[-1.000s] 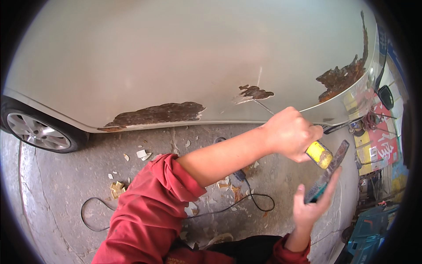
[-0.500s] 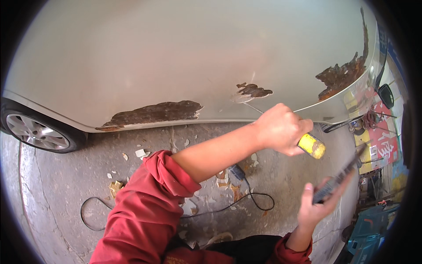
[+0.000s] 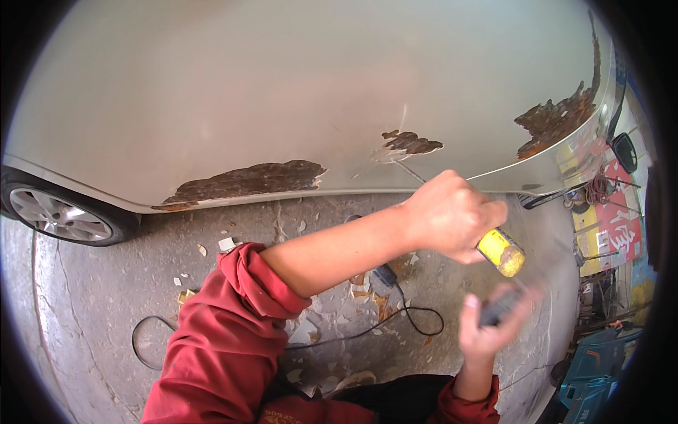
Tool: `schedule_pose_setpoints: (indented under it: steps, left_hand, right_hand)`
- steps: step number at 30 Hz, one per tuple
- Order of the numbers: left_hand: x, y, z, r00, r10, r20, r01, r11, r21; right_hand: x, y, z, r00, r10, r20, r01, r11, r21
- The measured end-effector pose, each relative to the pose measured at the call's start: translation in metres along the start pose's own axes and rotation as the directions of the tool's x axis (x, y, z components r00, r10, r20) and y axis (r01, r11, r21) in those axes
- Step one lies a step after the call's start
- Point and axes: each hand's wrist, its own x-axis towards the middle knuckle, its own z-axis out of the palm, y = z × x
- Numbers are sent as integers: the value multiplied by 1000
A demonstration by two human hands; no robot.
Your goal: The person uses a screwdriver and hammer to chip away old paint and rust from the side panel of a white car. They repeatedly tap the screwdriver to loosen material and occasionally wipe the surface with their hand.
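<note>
My left hand [image 3: 452,215] is closed round a screwdriver with a yellow and black handle [image 3: 503,254]. Its thin metal shaft [image 3: 409,171] points up and left, with the tip at the lower edge of a small patch of bare, brown, chipped surface [image 3: 413,143] on the pale car panel [image 3: 282,85]. Below and to the right, my right hand [image 3: 494,328] grips a dark grey tool [image 3: 500,307]. Motion smears this tool, so its kind and far end cannot be made out; it lies just under the butt of the yellow handle.
A long stripped patch [image 3: 247,185] runs along the panel's lower edge, left, and a rusty one [image 3: 554,124] lies at right. The wheel [image 3: 63,212] is far left. On the concrete are flakes [image 3: 304,332], a corded power tool [image 3: 385,275] and its cable [image 3: 353,339]. A teal case [image 3: 590,374] stands lower right.
My right hand has swung left with the dark tool, toward the butt of the yellow handle. My left hand and the screwdriver have shifted only slightly.
</note>
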Motion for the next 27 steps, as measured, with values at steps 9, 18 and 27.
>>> schedule_pose_setpoints:
  steps: [9,18,27]
  left_hand:
    - [-7,-6,5,999,12,43,-13,1000,19]
    - [-9,-7,9,997,45,57,-47,998,42]
    - [-7,-5,7,999,18,40,-20,999,44]
  right_hand:
    - [3,-3,-5,980,149,-133,-103,947,304]
    - [5,-6,-6,981,169,-95,-160,983,94]
    - [6,-12,18,959,279,-52,-265,947,181]
